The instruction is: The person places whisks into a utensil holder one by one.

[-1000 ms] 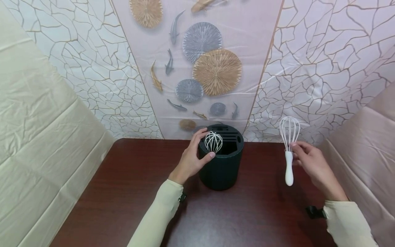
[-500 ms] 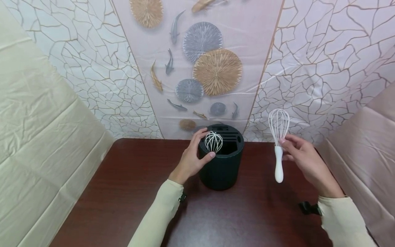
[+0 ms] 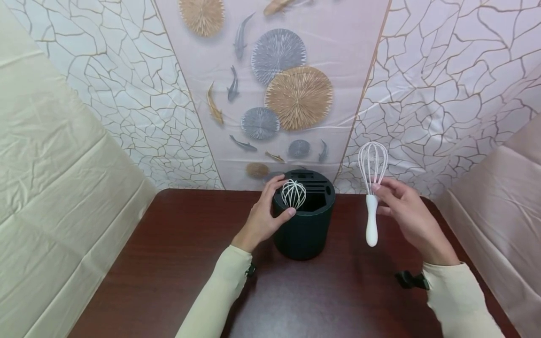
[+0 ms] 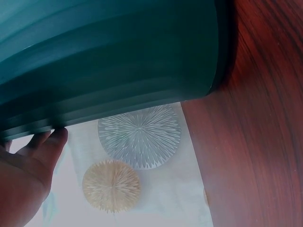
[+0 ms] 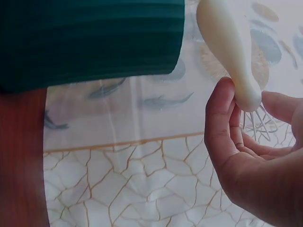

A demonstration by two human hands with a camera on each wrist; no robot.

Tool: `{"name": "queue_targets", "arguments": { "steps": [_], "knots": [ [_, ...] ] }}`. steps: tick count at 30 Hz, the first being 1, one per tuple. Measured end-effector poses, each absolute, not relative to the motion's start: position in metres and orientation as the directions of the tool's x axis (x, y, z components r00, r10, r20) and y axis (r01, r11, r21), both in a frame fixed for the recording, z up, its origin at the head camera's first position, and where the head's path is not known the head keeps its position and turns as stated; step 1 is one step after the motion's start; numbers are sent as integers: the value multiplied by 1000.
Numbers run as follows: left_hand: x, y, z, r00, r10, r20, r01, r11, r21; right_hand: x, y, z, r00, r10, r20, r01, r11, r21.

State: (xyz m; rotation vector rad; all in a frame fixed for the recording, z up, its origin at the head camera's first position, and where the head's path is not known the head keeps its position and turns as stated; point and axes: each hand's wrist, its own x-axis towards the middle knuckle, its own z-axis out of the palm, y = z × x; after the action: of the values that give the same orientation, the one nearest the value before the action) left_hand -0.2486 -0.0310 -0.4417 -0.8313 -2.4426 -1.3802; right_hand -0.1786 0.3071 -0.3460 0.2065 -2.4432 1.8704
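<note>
A dark green utensil holder [image 3: 301, 237] with slots in its top stands on the table. My left hand [image 3: 263, 217] holds its left side at the rim, thumb at the front and fingers toward the back. In the left wrist view, fingertips [image 4: 57, 137] touch the holder's ribbed wall [image 4: 118, 61]. A whisk [image 3: 293, 194] stands in the holder, only its wire head showing. To the right, my right hand [image 3: 406, 212] pinches a second white whisk [image 3: 372, 220] where wires meet handle. That whisk is in the air, wires up and handle down, apart from the holder.
The dark red-brown table [image 3: 186, 263] reaches back to a patterned cloth backdrop [image 3: 304, 141]. Cream cloth [image 3: 63, 188] slopes up at the left and pinkish cloth [image 3: 503, 188] at the right.
My right hand has carried its whisk leftward and somewhat upward, nearer the holder. The left hand, the holder and the whisk inside it have stayed in place.
</note>
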Motion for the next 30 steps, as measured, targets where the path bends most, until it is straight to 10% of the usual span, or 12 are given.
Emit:
{"name": "queue_targets", "arguments": {
  "steps": [30],
  "knots": [
    [-250,-31,-444,-812,369,452,577,390,718,-194,247,-302,-945,77,318,-312,79,-947]
  ]
}}
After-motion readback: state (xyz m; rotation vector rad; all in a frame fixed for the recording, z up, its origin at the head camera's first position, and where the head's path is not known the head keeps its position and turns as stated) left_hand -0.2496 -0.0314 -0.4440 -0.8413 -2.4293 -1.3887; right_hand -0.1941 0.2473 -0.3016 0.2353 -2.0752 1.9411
